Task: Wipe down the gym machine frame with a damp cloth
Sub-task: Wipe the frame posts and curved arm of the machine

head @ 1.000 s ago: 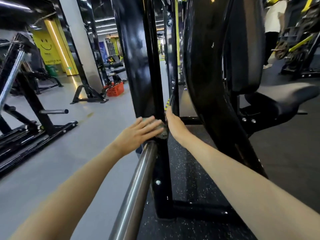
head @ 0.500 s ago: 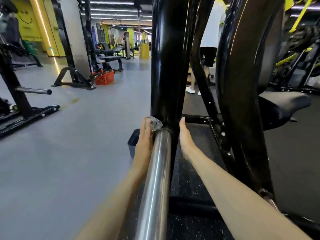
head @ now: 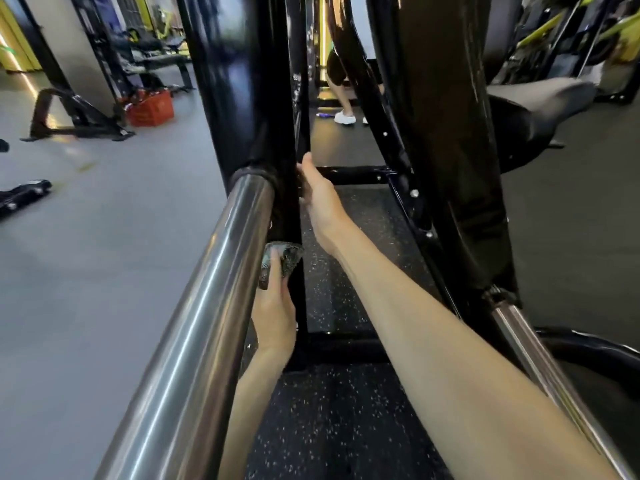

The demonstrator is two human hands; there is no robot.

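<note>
Mid-task, by my reading. Left hand has its fingers curled round the grey cloth, pressing it on the black upright just below where the steel bar joins, at 6 o'clock of that joint. Right hand lies against the upright's other side, at 1 o'clock of the cloth. Its thumb is straight; its fingers are hidden behind the edge, so flat or hooked, cannot tell. Gloss everywhere: wiped and unwiped paint look alike. Likely left: lower upright, base crossbar at 6 o'clock, curved member at 3 o'clock.
</note>
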